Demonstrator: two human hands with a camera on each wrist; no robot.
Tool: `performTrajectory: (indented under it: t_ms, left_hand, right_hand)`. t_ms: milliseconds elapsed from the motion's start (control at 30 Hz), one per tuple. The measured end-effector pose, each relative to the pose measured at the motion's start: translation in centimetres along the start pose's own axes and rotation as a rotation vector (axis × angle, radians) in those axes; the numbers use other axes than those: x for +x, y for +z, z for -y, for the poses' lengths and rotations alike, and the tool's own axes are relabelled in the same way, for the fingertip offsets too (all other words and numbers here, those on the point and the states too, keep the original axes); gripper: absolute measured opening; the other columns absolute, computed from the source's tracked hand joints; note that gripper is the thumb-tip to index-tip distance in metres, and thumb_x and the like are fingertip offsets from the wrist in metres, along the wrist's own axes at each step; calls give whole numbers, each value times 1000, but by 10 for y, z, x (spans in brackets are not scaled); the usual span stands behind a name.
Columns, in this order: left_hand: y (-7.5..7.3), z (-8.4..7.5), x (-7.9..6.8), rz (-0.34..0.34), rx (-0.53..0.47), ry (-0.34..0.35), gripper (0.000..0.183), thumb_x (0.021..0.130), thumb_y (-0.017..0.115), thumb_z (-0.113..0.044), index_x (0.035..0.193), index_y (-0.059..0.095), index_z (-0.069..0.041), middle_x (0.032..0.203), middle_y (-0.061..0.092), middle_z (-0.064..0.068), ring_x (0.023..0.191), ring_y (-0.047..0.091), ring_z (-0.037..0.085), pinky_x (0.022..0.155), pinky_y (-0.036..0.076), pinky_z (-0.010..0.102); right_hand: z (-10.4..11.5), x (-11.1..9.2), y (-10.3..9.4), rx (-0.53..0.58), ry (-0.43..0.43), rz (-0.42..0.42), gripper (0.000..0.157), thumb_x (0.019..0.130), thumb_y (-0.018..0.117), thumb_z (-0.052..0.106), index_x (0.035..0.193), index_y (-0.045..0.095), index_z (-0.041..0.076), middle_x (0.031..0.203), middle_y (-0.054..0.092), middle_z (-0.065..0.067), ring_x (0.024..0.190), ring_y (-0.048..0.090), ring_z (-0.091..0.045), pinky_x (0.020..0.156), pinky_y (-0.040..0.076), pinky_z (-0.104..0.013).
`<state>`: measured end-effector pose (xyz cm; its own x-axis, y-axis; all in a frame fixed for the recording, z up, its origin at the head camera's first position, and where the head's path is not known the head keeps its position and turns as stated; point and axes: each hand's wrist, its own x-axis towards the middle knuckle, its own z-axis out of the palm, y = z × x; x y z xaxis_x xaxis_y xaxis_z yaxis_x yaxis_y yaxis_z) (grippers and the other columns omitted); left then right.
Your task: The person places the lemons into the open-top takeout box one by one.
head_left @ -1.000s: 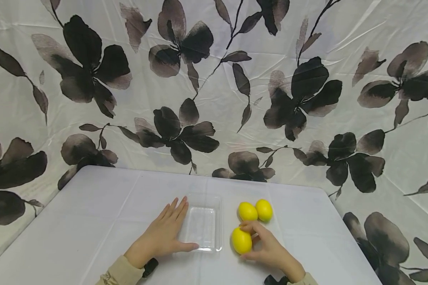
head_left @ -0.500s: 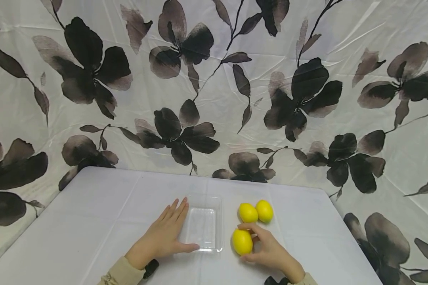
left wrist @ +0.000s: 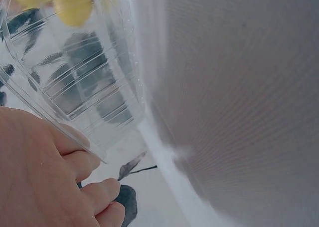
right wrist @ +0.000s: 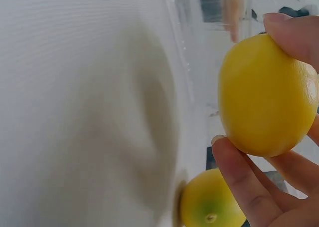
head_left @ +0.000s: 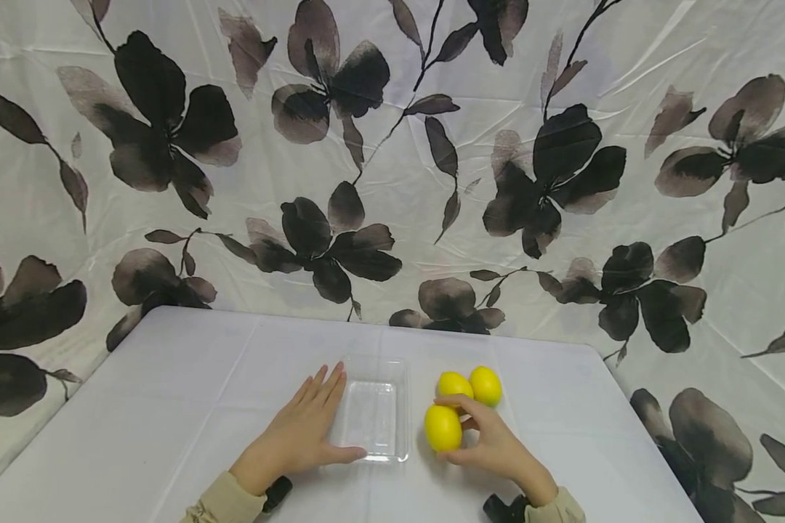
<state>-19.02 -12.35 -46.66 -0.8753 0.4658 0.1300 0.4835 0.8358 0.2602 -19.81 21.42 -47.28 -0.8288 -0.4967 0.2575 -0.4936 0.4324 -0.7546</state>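
Note:
My right hand (head_left: pixel 487 439) pinches a yellow lemon (head_left: pixel 443 428) between thumb and fingers. In the right wrist view that lemon (right wrist: pixel 268 95) is held above the white tabletop, its shadow below. Two more lemons sit just beyond, side by side: the left one (head_left: pixel 453 383), partly behind my fingers, and the right one (head_left: pixel 486 385). A clear plastic container (head_left: pixel 373 418) stands left of the lemons, with no lemon in it. My left hand (head_left: pixel 299 432) rests along its left side, fingers straight and thumb at the near corner. Seen from the left wrist, the fingertips lie against the container's rim (left wrist: pixel 55 122).
A white cloth covers the table (head_left: pixel 170 407). Behind it hangs a pale curtain (head_left: pixel 432 211) with dark flowers. The table's far edge lies a little beyond the container and lemons.
The lemon in my right hand has come up off the table and shifted slightly away from me. My left hand and the container have stayed in place.

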Motion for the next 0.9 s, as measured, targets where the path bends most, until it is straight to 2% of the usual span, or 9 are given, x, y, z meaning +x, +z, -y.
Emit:
performTrajectory:
  t_ms: [333, 433, 567, 767, 900]
  left_hand:
    - [-1, 1, -1, -9, 3, 1, 123, 76, 55, -83, 154, 22, 6, 164, 11, 19, 150, 8, 37, 121, 13, 52]
    - [0, 0, 0, -7, 7, 2, 123, 76, 55, -83, 154, 22, 6, 164, 12, 19, 150, 9, 38, 121, 13, 52]
    - [1, 0, 1, 5, 8, 0, 123, 76, 54, -84, 155, 22, 5, 164, 10, 19, 150, 11, 39, 121, 13, 52]
    - [0, 1, 1, 8, 15, 1, 123, 76, 54, -84, 154, 22, 5, 164, 10, 19, 150, 11, 39, 121, 13, 52]
    - [1, 1, 1, 6, 12, 1, 121, 77, 56, -82, 155, 22, 5, 164, 10, 19, 150, 11, 39, 121, 13, 53]
  right_hand:
    - [21, 26, -11, -15, -42, -41, 68, 70, 91, 18, 130, 59, 19, 127, 61, 2, 100, 59, -22, 83, 57, -32]
    - [26, 35, -10, -15, -39, -57, 67, 71, 89, 17, 131, 58, 16, 124, 62, 2, 98, 60, -23, 83, 58, -31]
    - [31, 47, -6, 9, -12, -66, 66, 74, 88, 19, 132, 57, 11, 125, 62, -3, 93, 64, -24, 82, 58, -33]
    - [39, 68, 2, 31, 52, -81, 62, 77, 86, 26, 131, 59, 11, 123, 64, -5, 90, 65, -22, 82, 58, -44]
    - [47, 83, 7, 10, 108, -79, 59, 77, 85, 31, 128, 60, 15, 119, 65, 0, 89, 64, -19, 80, 57, -37]
